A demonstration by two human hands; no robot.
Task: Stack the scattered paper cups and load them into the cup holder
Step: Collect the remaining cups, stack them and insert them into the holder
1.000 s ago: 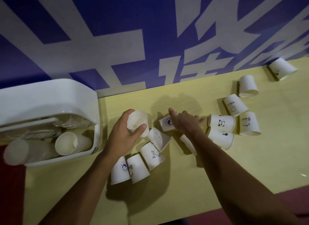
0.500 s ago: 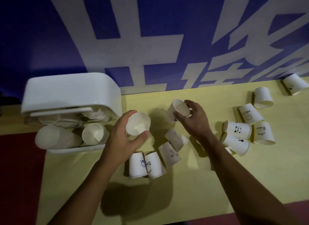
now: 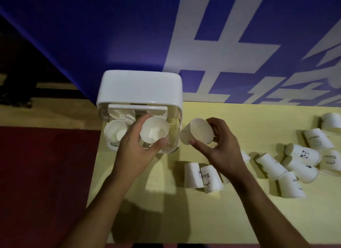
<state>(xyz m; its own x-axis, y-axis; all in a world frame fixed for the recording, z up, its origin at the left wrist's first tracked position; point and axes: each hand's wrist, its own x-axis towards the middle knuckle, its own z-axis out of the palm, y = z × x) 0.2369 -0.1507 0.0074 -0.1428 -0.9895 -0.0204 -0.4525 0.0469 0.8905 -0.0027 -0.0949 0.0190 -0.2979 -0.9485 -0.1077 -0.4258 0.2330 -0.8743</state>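
Observation:
My left hand (image 3: 137, 148) grips a white paper cup (image 3: 154, 130), mouth toward me, right in front of the white cup holder (image 3: 140, 90). A stack of cups (image 3: 115, 131) lies in the holder's left slot. My right hand (image 3: 219, 146) holds a second paper cup (image 3: 200, 130) tilted on its side, just right of the holder, above the yellow table (image 3: 184, 210). Two cups (image 3: 202, 175) lie on the table below my right hand. Several more printed cups (image 3: 302, 161) lie scattered at the right.
A blue wall with large white characters (image 3: 221, 44) stands directly behind the table and holder. The table's left edge runs beneath the holder, with red floor (image 3: 46, 183) beyond it. The table's near edge is close to my arms.
The view has swung left. My left hand carried its cup leftward to the front of the holder. My right hand, which picked a cup off the table, followed and now holds it beside the holder.

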